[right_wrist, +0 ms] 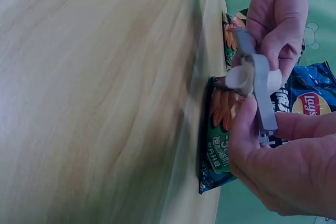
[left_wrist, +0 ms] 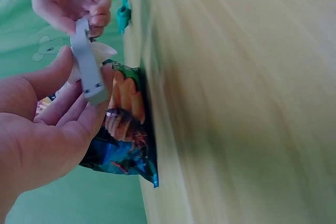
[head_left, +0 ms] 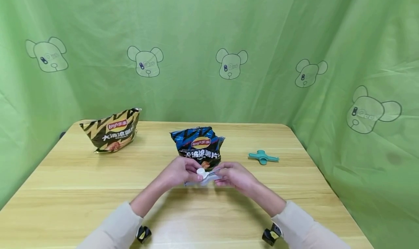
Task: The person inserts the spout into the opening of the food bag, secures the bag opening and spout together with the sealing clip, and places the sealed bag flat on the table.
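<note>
The left hand (head_left: 184,172) pinches one end of a pale grey-and-white clip (left_wrist: 88,66) between thumb and fingers, its thumb beside a round white spout (head_left: 201,172) on the clip. The right hand (head_left: 235,174) grips the other end, thumb and fingers closed in on the grey bar. Both hands are brought near each other and hold the clip clear of the counter (head_left: 98,178), in front of a blue-and-black chip bag (head_left: 196,141); whether the clip's bar is fully fastened, I cannot tell. Light sleeves (head_left: 302,225) cover the forearms, and a black device (head_left: 143,234) sits at each wrist.

The blue-and-black bag stands upright just beyond the hands, its red and yellow label facing the person. To its right a teal clip (head_left: 263,157) lies on the counter, well apart from the bag, with a round middle and an arm to each side. Toward the far left corner stands a gold-and-black chip bag (head_left: 112,131), its top edge sloping up to the right. Past the pale wood-grained counter hangs a green curtain (head_left: 188,23), printed with outlined bear heads (head_left: 148,65)
</note>
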### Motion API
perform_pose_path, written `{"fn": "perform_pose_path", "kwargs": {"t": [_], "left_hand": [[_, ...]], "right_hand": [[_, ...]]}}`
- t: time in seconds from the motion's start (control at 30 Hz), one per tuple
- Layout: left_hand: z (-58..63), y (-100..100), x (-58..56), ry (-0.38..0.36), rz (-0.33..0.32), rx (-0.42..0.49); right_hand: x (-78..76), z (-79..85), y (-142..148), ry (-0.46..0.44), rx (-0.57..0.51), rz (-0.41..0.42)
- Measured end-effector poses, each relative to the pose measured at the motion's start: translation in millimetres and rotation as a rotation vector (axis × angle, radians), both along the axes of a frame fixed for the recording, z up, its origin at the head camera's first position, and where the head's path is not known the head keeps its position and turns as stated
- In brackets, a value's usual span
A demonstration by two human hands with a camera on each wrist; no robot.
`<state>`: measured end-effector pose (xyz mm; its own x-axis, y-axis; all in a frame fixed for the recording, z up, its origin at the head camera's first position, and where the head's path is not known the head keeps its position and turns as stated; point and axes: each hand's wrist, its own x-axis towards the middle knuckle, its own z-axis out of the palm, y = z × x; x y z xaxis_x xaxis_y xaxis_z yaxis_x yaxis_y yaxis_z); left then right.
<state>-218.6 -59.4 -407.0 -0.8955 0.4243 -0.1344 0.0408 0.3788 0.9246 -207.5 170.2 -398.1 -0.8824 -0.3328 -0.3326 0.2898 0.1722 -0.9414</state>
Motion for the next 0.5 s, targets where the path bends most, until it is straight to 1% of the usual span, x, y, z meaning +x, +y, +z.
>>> {"fn": "perform_pose_path", "kwargs": {"t": [0.1, 0.23, 0.37, 0.5], "left_hand": [[-4.0, 1, -0.3, 0.016, 0.014, -0.02], [-8.2, 2, -1.1, 0.033, 0.025, -0.045], [-10.2, 2, -1.3, 0.037, 0.034, -0.057], [-11.6, 2, -0.2, 0.042, 0.028, -0.066]], "right_hand": [[-0.7, -2.8, -1, 0.008, 0.001, -0.008], [-1.5, -6.5, -1, 0.011, -0.011, 0.002], [-1.9, -9.1, 0, 0.01, -0.014, 0.019], [-1.9, -12.0, 0, 0.012, -0.005, 0.039]]}}
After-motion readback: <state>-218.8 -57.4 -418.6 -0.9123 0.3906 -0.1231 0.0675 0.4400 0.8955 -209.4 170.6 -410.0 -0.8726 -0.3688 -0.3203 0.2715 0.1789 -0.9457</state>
